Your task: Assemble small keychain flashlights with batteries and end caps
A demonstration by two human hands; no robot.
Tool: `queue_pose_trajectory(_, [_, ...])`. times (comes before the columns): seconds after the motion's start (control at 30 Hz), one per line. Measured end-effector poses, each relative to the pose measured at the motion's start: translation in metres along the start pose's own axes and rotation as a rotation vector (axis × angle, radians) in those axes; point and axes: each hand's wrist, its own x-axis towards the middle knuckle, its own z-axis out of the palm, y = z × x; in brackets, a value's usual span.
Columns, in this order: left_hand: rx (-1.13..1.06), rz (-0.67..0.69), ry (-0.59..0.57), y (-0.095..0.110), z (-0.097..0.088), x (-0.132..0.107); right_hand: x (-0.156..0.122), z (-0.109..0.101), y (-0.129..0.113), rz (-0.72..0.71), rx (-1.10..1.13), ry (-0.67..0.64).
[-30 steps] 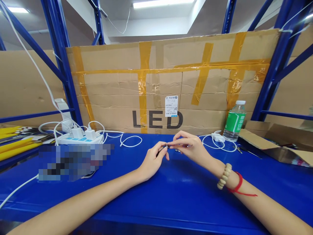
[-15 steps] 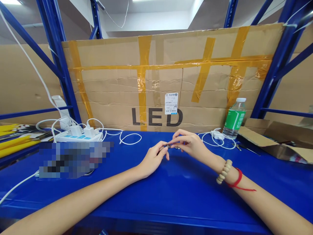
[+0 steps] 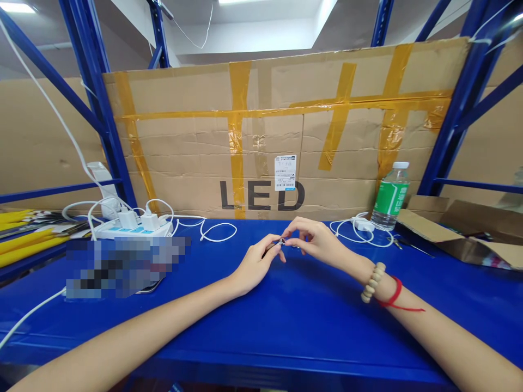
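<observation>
I see both hands meeting over the middle of the blue bench (image 3: 286,332), raised just above its surface. My left hand (image 3: 255,267) has thumb and fingers pinched together on a small dark part (image 3: 281,242), which sits right between the two sets of fingertips; it is too small for me to tell what it is, though its end looks metallic. My right hand (image 3: 316,242) comes in from the other side, thumb and forefinger closed on the same part, the other fingers curled loosely. On the right wrist sit a bead bracelet (image 3: 372,282) and a red string (image 3: 393,294). Behind the hands a taped cardboard sheet (image 3: 261,130) marked "LED" stands upright against the blue rack (image 3: 98,98). To the left, a white power strip (image 3: 134,231) lies on the bench with two chargers plugged in and white cables (image 3: 216,233) looping out from it. A blurred patch lies in front of the strip. To the right, a green-labelled bottle (image 3: 390,197) stands upright near a coiled white cord (image 3: 359,228), just beside an open cardboard box (image 3: 461,234). Yellow strips (image 3: 28,239) lie at the far left.
</observation>
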Motion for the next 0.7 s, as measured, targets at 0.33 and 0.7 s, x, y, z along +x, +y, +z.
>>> queue_pose_trajectory(0.33, [0.024, 0.002, 0.004, 0.0001, -0.0006, -0.0001, -0.0013, 0.001, -0.0026, -0.02, -0.05, -0.003])
queue_pose_trajectory(0.7, [0.049, 0.007, 0.017, 0.0012, -0.0003, -0.0001, 0.0011, -0.0013, -0.0023, 0.069, 0.077, 0.115])
